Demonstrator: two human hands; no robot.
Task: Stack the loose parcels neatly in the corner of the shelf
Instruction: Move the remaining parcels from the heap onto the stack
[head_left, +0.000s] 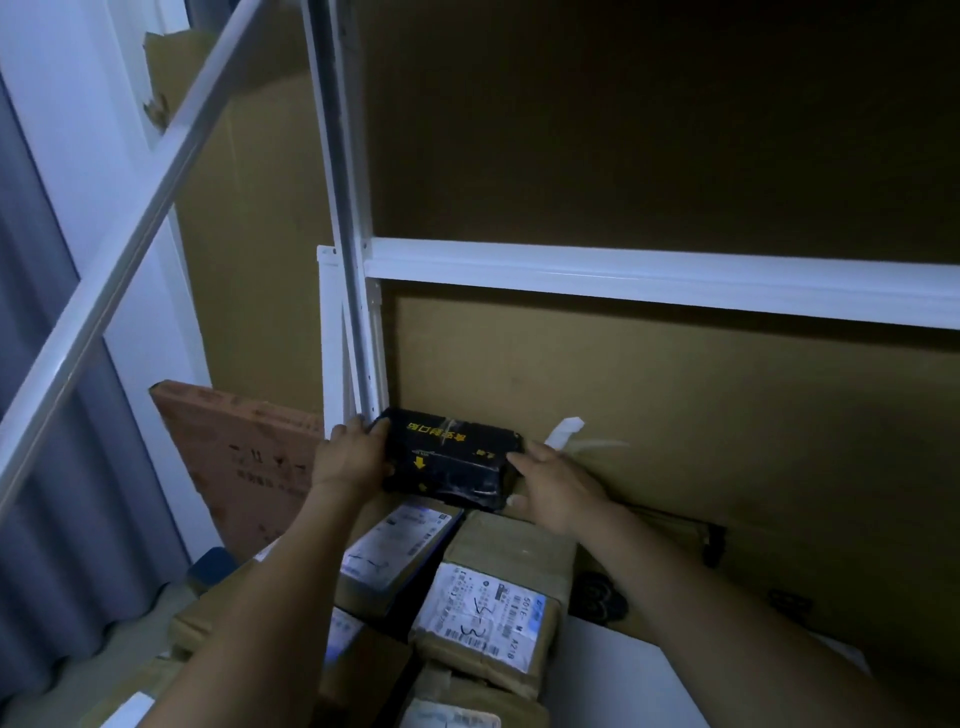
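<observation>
Head view. I see the left hand (353, 457) gripping the left end of a black parcel (449, 457), fingers curled over its top edge. The right hand (556, 488) holds the right end between thumb and fingers. The black parcel sits in the back left corner of the shelf, its left end against the white shelf post (358, 338) and its rear against the cardboard backing (675, 395). It rests above two labelled brown parcels (488, 597) lying side by side in front. A white crossbar (649, 280) runs above. A strip of white tape (563, 434) sticks up just right of the parcel. A reddish flat carton (244, 457) leans outside the post, behind my left wrist.
</observation>
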